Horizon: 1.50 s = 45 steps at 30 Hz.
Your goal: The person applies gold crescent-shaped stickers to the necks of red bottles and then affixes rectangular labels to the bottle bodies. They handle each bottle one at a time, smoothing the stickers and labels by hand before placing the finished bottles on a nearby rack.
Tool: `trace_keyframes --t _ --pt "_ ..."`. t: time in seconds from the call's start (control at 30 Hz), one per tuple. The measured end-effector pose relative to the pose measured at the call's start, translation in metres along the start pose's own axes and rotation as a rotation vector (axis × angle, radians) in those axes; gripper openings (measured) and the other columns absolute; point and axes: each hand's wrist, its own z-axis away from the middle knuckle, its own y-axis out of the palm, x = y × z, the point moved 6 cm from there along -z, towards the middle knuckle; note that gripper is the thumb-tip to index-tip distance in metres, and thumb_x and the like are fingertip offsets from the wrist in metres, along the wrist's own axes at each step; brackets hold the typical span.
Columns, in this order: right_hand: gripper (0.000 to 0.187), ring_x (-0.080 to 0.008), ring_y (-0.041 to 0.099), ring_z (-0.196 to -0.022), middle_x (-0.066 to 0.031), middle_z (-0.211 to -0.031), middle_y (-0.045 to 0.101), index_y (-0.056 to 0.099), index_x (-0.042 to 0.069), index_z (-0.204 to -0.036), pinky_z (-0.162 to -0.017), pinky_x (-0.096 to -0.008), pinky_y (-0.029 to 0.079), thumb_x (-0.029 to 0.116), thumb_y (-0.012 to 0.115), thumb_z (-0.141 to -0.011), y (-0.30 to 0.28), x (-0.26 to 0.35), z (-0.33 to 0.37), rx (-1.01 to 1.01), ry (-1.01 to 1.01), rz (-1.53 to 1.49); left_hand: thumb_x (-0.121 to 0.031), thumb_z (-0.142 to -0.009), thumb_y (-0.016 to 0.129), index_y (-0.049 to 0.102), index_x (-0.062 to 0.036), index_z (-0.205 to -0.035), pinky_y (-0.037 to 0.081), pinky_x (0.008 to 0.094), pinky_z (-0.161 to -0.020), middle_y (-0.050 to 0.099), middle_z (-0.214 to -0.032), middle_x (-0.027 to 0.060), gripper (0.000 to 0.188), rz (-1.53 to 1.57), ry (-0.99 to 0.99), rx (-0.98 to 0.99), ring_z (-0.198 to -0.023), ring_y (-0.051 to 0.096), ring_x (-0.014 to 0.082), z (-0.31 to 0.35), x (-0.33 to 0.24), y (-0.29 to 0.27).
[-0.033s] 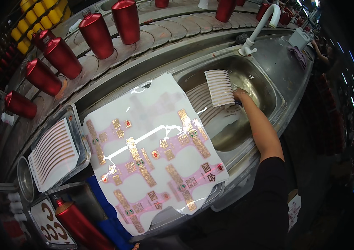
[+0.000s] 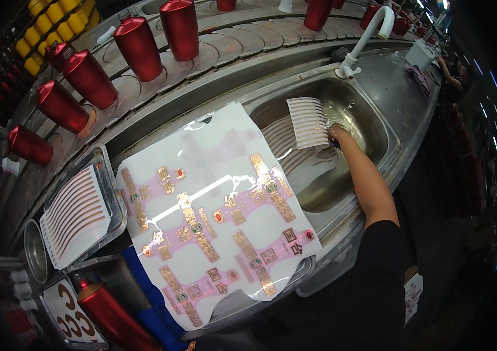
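Note:
My right hand (image 2: 336, 134) reaches into the metal sink (image 2: 386, 126) at the water, next to the right edge of a small striped decal sheet (image 2: 308, 123). The sheet, white with brownish-gold stripes, is tilted up out of the water, and my fingers seem closed on its edge, though the tips are mostly hidden. Something dark blue (image 2: 334, 143) shows by the hand. Below it, a larger striped sheet (image 2: 283, 140) lies under water. My left hand is not in view. A red bottle (image 2: 114, 313) lies slanted at the lower left.
A big printed decal sheet (image 2: 219, 158) covers the counter left of the sink. Farther left, a metal tray (image 2: 121, 216) holds striped sheets (image 2: 79, 216). Red bottles (image 2: 137, 47) stand along a slatted conveyor (image 2: 225, 47) behind. A white faucet (image 2: 351, 61) rises behind the sink.
The red bottles on the conveyor have shifted slightly to the right. My right hand has moved a little in the water, and the small striped sheet has barely shifted.

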Motion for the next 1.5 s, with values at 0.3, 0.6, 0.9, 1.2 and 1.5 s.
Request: trace_keyframes --t 0.3,0.6,0.9,1.2,1.5 --pt "0.069 -0.0329 0.070 -0.107 -0.0232 -0.121 0.069 0.071 -0.002 -0.116 -0.088 -0.0416 0.057 0.050 0.078 -0.070 -0.003 0.006 0.029 -0.013 0.332 -0.541 -0.078 -0.090 0.026 0.052 -0.0025 -0.122 0.045 0.0605 -0.046 0.058 -0.094 0.0201 0.086 0.205 0.056 -0.061 -0.063 0.053 0.0422 0.037 -0.002 0.044" --pt "0.059 -0.0328 0.072 -0.103 -0.0212 -0.118 0.071 0.072 -0.001 -0.113 -0.085 -0.0432 0.058 0.042 0.076 -0.073 -0.015 0.021 0.042 -0.005 0.313 -0.557 -0.079 -0.090 0.027 0.054 -0.0045 -0.120 0.046 0.0590 -0.046 0.059 -0.096 0.0189 0.085 0.130 0.024 -0.032 -0.064 0.055 0.0412 0.010 -0.002 0.014" --pt "0.054 -0.0321 0.073 -0.100 -0.0184 -0.117 0.072 0.069 0.001 -0.116 -0.084 -0.0442 0.059 0.036 0.075 -0.075 -0.030 0.018 0.061 -0.156 0.425 -0.498 -0.069 -0.094 0.033 0.056 -0.0062 -0.113 0.050 0.0574 -0.054 0.059 -0.095 0.0137 0.070 0.165 0.023 -0.047 -0.077 0.058 0.0374 0.048 -0.002 0.047" --pt "0.065 -0.0390 0.064 -0.119 -0.0206 -0.132 0.064 0.068 0.002 -0.122 -0.100 -0.0467 0.052 0.045 0.074 -0.075 -0.018 0.001 0.042 -0.243 0.439 -0.415 -0.060 -0.096 0.045 0.056 -0.0047 -0.119 0.052 0.0566 -0.078 0.059 -0.108 0.0116 0.061 0.259 0.072 -0.005 -0.092 0.058 0.0322 0.057 -0.002 0.059" --pt "0.045 -0.0309 0.065 -0.120 -0.0139 -0.129 0.068 0.071 0.007 -0.120 -0.100 -0.0423 0.052 0.025 0.072 -0.079 -0.045 0.038 0.078 -0.122 0.482 -0.348 -0.055 -0.095 0.054 0.062 -0.0079 -0.117 0.052 0.0434 -0.087 0.063 -0.106 0.0048 0.052 0.319 0.076 0.089 -0.098 0.058 0.0215 0.066 -0.002 0.067"
